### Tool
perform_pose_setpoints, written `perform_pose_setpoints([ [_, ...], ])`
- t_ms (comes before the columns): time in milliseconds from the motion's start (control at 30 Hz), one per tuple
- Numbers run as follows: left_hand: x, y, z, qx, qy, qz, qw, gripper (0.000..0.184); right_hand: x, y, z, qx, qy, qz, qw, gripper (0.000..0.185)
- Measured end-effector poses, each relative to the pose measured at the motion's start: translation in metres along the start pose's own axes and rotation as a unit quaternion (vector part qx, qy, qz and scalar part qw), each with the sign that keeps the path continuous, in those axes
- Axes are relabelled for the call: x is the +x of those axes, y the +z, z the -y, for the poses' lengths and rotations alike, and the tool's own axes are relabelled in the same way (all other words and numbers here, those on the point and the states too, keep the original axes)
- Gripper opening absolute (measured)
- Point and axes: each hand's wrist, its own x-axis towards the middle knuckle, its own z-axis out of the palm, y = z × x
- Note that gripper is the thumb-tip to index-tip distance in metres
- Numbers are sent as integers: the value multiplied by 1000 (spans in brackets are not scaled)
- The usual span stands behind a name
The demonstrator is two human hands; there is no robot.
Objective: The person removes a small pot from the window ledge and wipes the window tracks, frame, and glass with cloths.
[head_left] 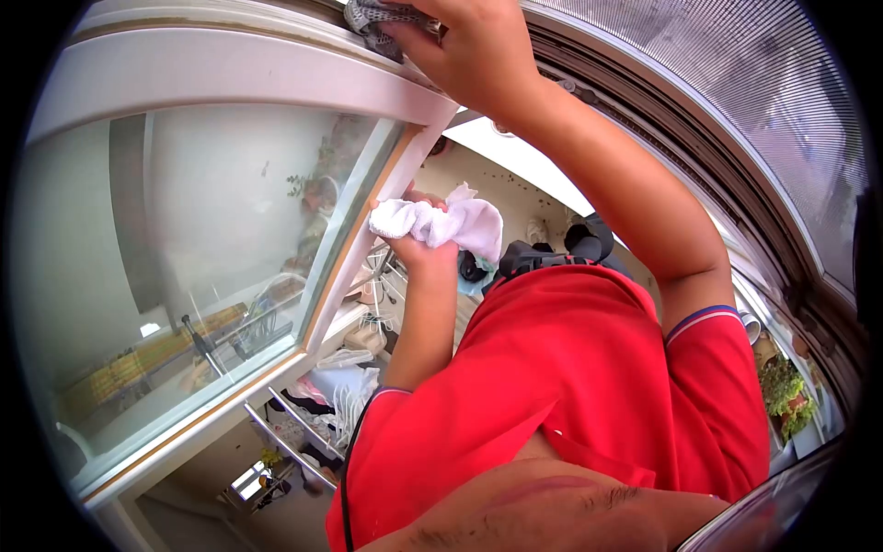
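Note:
My right hand [483, 51] reaches up to the top of the view, its fingers closed on a grey cloth [372, 26]. That cloth presses against the upper edge of a white window frame [267, 69]. Lower down, my left hand [430, 256] has its fingers wrapped round a bunched white cloth [446, 225], part of which hangs loose to the right. The hand is beside the window's side edge, and I cannot tell whether it touches it. A glass pane [221, 212] fills the frame.
A brown window track [635, 92] curves along the right, with a ribbed mesh screen [736, 64] beyond it. Metal rails [290, 446] and a pile of cloths [345, 382] lie below at left. Green plants [782, 386] stand at the right.

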Motion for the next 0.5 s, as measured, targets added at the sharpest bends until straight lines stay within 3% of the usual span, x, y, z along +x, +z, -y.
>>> perform_pose_setpoints([
  [100, 0, -3, -1, 24, 13, 1, 1000, 64, 1, 7, -10, -76, -28, 71, 994, 13],
  [233, 0, 3, 0, 2, 8, -4, 1000, 65, -9, -6, -21, -157, 63, 230, 958, 12],
  [333, 0, 4, 0, 19, 17, -8, 1000, 65, 13, -5, -1, -214, 53, 278, 935, 13],
  [367, 0, 4, -1, 13, 15, -11, 1000, 64, 23, -3, 2, -193, 45, 270, 942, 15],
  [500, 0, 8, 3, 7, 10, -23, 1000, 63, 83, -2, 43, 22, -56, 66, 996, 7],
])
